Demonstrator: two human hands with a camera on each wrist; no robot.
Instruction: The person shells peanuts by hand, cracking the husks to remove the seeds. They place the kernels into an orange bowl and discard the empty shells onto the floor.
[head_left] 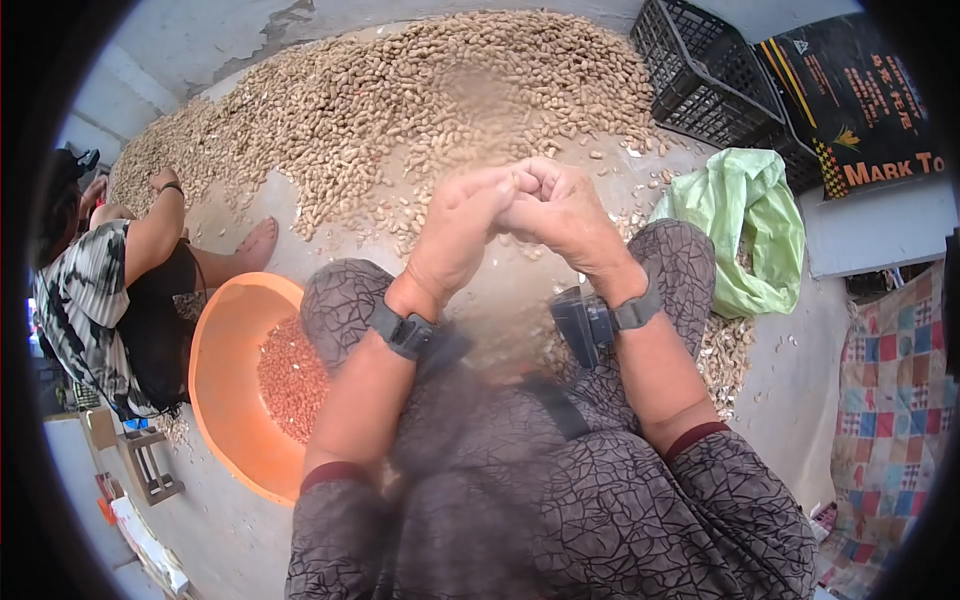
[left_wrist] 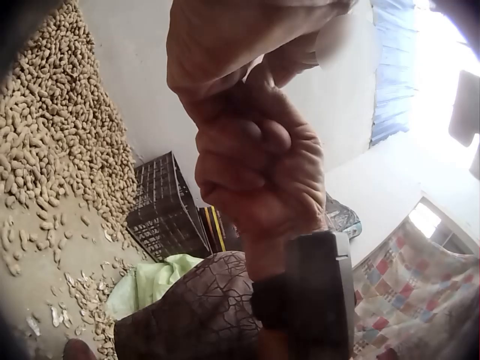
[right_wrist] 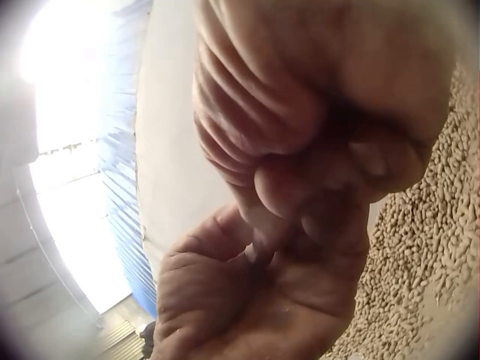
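Note:
My left hand (head_left: 452, 230) and right hand (head_left: 575, 228) meet in front of me, above the floor between my knees. Their fingers are curled inward, fingertips against each other. In the left wrist view the right hand (left_wrist: 262, 180) shows bent fingers folded toward the palm. The right wrist view has the left hand (right_wrist: 255, 307) below, its fingers touching those of the right hand. Whatever may lie between the fingertips is hidden, so I cannot tell what they hold. Beyond the hands spreads a big heap of unshelled peanuts (head_left: 430, 90).
An orange basin (head_left: 222, 375) with reddish peanut kernels (head_left: 290, 380) stands by my left knee. Another person (head_left: 90, 270) sits at the left. At my right are a green bag (head_left: 735, 195), black plastic crates (head_left: 690, 75), scattered shells (head_left: 728, 355) and a patchwork cloth (head_left: 890, 400).

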